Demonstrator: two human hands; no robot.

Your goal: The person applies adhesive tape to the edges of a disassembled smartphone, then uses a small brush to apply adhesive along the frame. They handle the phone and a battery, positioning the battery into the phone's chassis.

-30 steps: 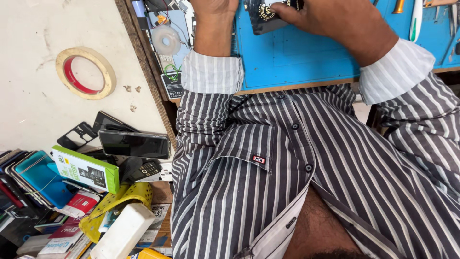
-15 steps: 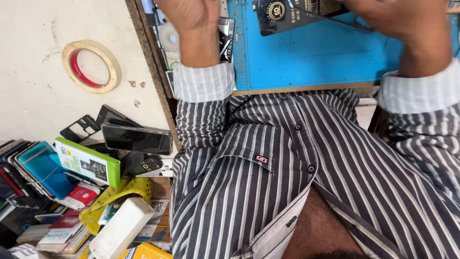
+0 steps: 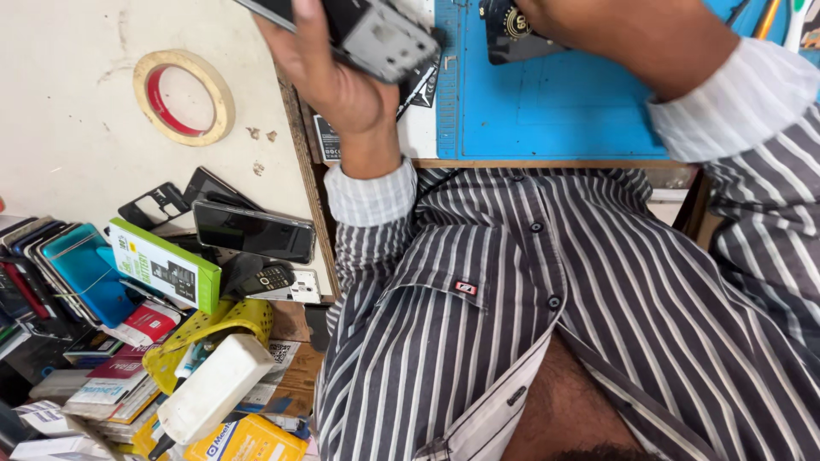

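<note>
Now I see my left hand (image 3: 329, 72) wrapped around a flat, opened phone body with a grey metal inner plate (image 3: 376, 34), held tilted above the table's left edge. Half a second ago that hand was empty and higher. My right hand (image 3: 555, 17) presses on a dark, glossy rectangular phone part bearing a round gold disc (image 3: 512, 34), lying on the smooth blue silicone work mat (image 3: 555, 111); I cannot tell its grip. Left of this lie a beige tape roll (image 3: 184, 96) and a black slab phone (image 3: 254, 230).
</note>
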